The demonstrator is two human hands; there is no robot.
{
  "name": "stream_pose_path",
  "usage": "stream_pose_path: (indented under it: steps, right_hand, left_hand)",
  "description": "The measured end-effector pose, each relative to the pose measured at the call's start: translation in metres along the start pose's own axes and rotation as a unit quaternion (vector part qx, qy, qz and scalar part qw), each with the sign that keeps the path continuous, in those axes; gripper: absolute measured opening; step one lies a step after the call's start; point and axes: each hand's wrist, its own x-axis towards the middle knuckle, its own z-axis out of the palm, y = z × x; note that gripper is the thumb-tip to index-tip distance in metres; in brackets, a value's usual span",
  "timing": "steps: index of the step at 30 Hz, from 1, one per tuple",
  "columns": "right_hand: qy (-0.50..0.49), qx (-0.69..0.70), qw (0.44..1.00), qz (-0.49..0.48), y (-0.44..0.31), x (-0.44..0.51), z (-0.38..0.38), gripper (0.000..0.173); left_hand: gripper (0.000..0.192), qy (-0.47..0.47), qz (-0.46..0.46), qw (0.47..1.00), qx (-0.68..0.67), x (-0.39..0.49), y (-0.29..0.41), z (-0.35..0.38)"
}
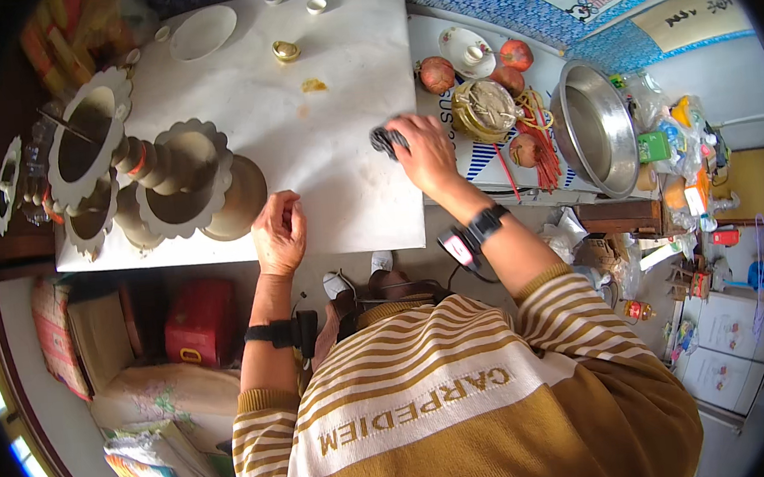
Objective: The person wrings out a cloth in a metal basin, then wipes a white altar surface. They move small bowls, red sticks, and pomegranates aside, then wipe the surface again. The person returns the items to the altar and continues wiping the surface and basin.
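My right hand [425,149] grips a dark grey cloth or scouring pad [388,141] and rests with it near the right edge of the white-covered table [352,207]. Curled at the table's front edge is my left hand [280,230], with nothing seen in it; its fingertips are hidden. Just left of that hand stand metal candlesticks or vessels with scalloped rims [176,181]. A brown-yellow stain [314,85] marks the tabletop, and behind it sits a small gold ingot-shaped piece [286,50].
A white oval plate [204,33] and small white cups [316,6] stand at the back. On the right-hand surface are pomegranates [437,74], a gold-coloured pot [484,108], red sticks [545,156] and a large metal basin [594,129]. A red box [200,322] lies below the table at left.
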Motion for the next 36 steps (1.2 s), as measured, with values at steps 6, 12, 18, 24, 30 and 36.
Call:
stream_pose_path:
  steps: [6,12,18,24,30,36]
  right_hand:
    - [-0.025,0.022,0.997,0.067,0.005,-0.051,-0.016,0.034]
    - [0.026,-0.022,0.995,0.098,0.028,0.019,0.017,0.032]
    - [0.016,-0.106,0.988,0.114,0.051,0.085,0.039,0.027]
    - [0.016,-0.182,0.978,0.095,0.066,0.137,0.062,0.016]
    - [0.065,-0.137,0.983,0.101,0.084,0.195,0.077,0.019]
    - [0.051,-0.044,0.977,0.204,0.112,0.241,0.080,0.021]
  left_hand:
    - [0.008,-0.001,0.032,0.999,-0.013,0.000,-0.001,0.000]
    - [0.008,-0.010,0.015,1.000,-0.005,-0.002,-0.001,-0.001]
    - [0.011,0.002,0.020,0.999,0.030,-0.001,0.003,0.003]
    - [0.014,0.003,0.036,0.998,0.055,0.001,0.010,0.004]
    - [0.014,0.005,0.028,0.996,0.079,0.004,0.014,0.006]
    - [0.018,-0.001,0.014,0.995,0.096,0.003,0.013,0.007]
